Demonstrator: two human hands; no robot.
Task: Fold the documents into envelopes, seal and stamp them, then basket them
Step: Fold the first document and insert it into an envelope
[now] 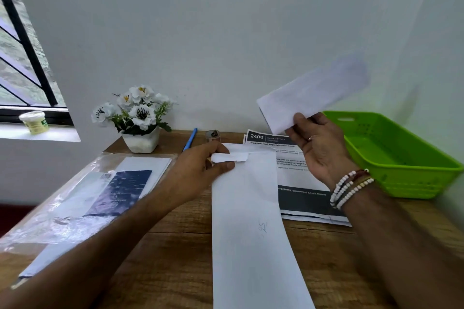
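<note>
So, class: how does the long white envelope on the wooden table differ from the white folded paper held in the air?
The long white envelope lies flat on the wooden table; the white folded paper is raised and tilted. The left hand pinches a strip at the envelope's far end; the right hand grips the paper's lower corner. The envelope looks longer. Both are white.

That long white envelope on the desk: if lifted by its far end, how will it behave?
Likely floppy: the long white envelope is thin and lies flat, so it should sag. Probably light, and apt to slide on the smooth wooden desk.
</note>
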